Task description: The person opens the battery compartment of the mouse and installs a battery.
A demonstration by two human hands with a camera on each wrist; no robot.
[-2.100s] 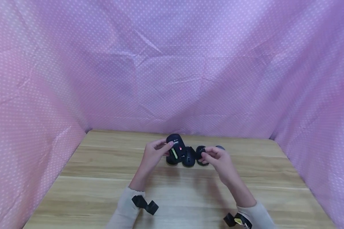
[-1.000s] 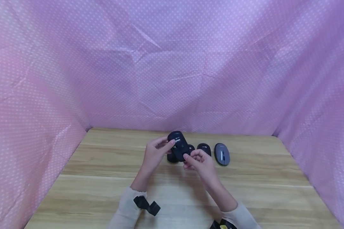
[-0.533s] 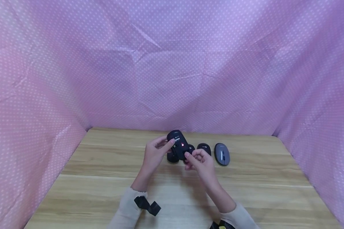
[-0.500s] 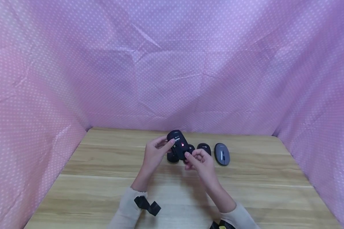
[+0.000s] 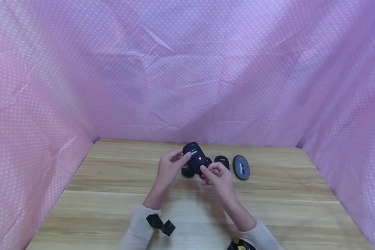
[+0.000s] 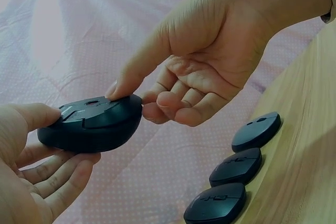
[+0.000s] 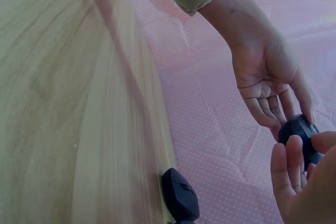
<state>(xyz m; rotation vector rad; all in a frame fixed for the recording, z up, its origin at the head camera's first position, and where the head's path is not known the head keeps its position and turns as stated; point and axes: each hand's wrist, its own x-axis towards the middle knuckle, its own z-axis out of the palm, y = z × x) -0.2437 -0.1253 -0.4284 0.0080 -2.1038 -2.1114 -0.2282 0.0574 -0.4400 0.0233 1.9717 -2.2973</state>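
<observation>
My left hand (image 5: 172, 164) holds a black computer mouse (image 5: 193, 154) upside down above the table, thumb on its underside and fingers beneath. A red light glows there beside a small white label. With the thumb on top and fingers below, my right hand (image 5: 220, 180) pinches the dark battery cover (image 6: 113, 113) at the mouse's near end. That cover lies over the underside, its edge line showing in the left wrist view. No battery is visible now. Whether the cover sits flush, I cannot tell.
Behind the hands, a black mouse (image 5: 187, 172), another black mouse (image 5: 208, 161), a third black mouse (image 5: 222, 160) and a grey mouse (image 5: 241, 167) stand along the back of the wooden table (image 5: 128, 194). Pink dotted cloth (image 5: 187, 86) hangs around it.
My right hand has moved left, bringing the cover from beside the mouse onto its underside. The green battery seen earlier is now out of sight. Over the last half second the hands barely moved.
</observation>
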